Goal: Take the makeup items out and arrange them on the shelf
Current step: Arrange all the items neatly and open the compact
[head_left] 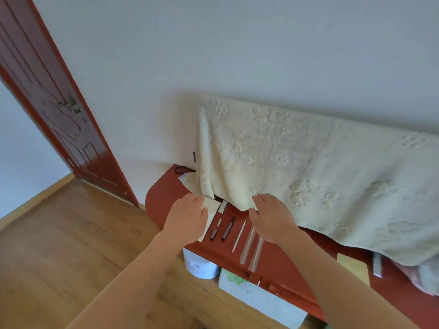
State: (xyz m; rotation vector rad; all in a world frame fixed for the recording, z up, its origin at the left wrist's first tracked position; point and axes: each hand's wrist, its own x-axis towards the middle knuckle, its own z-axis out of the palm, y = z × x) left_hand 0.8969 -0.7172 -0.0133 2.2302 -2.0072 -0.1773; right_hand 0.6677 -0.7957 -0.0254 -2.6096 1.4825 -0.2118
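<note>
Fingers straight and empty, the left hand rests on a flat cream pouch, the right hand beside slim clear tubes, probably squaring the row on the red-brown shelf.

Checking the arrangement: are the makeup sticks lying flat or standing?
Lying flat: the makeup sticks rest lengthwise, side by side, on the red shelf.

Hidden: cream blanket covered the back of the red shelf, running off the right edge | Part-hidden: beige flat item under left hand | Unclear: slim sticks too small to identify
</note>
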